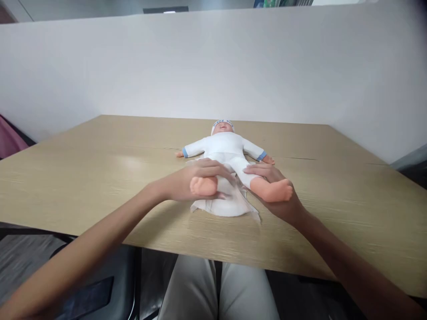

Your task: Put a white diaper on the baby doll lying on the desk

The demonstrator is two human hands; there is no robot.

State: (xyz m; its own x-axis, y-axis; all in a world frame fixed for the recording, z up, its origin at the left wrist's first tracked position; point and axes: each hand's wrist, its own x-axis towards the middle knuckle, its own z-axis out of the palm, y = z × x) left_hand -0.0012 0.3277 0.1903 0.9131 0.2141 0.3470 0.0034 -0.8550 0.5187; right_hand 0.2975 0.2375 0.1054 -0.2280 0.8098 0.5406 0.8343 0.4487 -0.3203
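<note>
A baby doll [224, 149] in a white suit with blue cuffs and a white cap lies on its back on the wooden table [100, 178], head away from me. A white cloth or diaper [223, 206] is spread under its hips and legs. My left hand [188, 180] wraps around the doll's left-side leg near the bare foot. My right hand [276, 195] grips under the other leg, fingers reaching toward the doll's thigh.
A white partition wall [213, 66] rises behind the table. My legs in light trousers [216, 289] show under the near table edge. A dark chair [93, 284] stands at lower left, and something pink [10, 140] sits at the far left.
</note>
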